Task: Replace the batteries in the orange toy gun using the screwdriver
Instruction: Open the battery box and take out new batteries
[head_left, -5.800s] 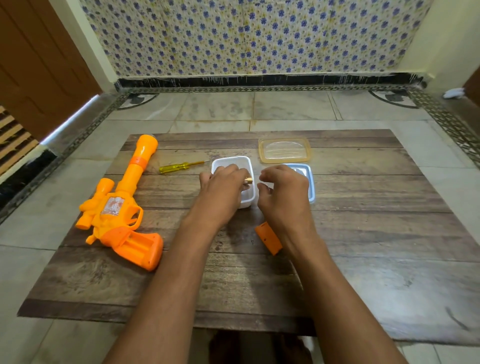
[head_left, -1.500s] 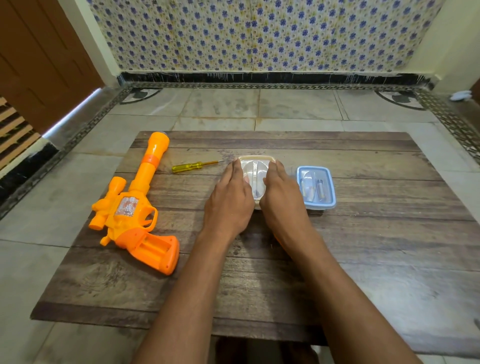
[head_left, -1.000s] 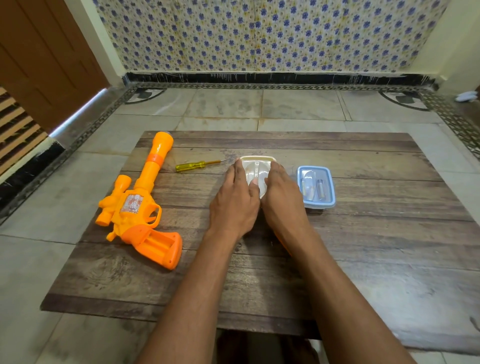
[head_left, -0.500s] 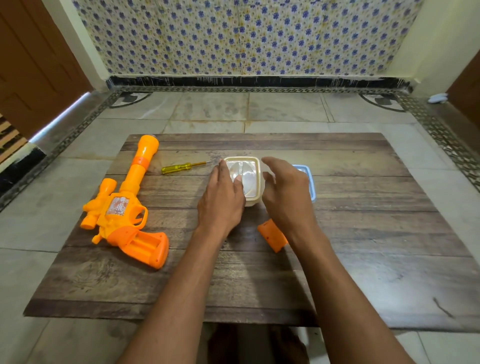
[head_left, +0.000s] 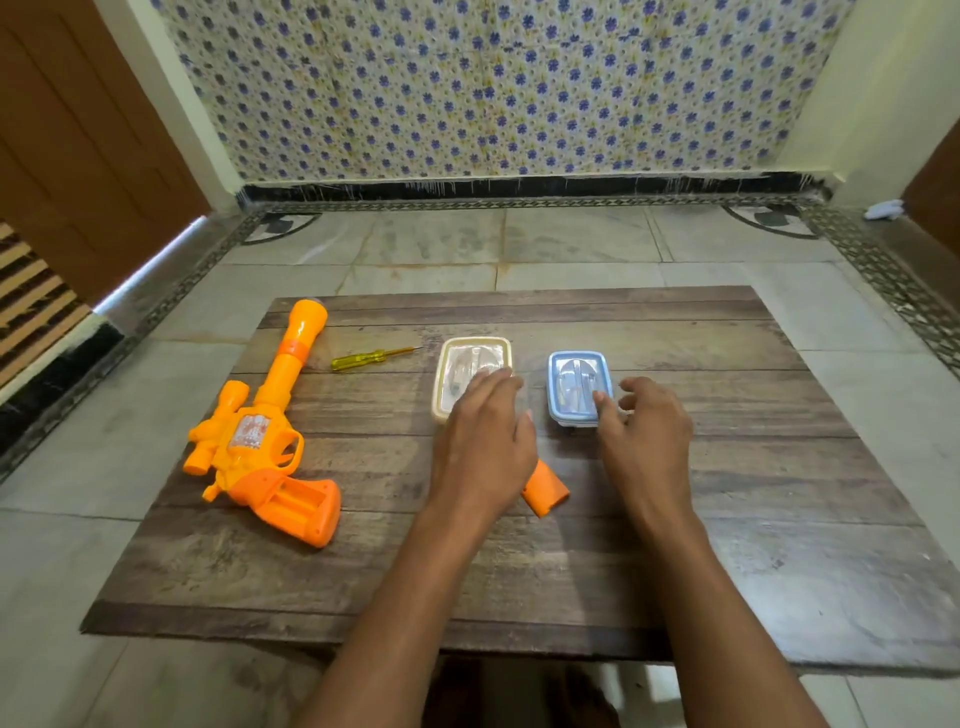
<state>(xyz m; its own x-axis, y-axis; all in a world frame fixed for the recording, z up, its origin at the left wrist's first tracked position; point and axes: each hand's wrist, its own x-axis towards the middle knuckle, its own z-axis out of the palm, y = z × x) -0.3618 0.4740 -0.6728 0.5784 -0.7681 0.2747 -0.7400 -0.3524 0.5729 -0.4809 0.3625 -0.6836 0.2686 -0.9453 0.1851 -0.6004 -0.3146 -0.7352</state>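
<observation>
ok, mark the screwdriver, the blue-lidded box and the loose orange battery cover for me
screwdriver (head_left: 366, 358), head view, on the yellow handle.
blue-lidded box (head_left: 571, 375), head view, on the clear lid centre.
orange battery cover (head_left: 548, 491), head view, on the part showing right of the left hand.

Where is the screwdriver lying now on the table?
In the head view, the screwdriver lies on the far left part of the table, between the toy gun barrel and the cream-lidded box, touching neither hand.
</observation>
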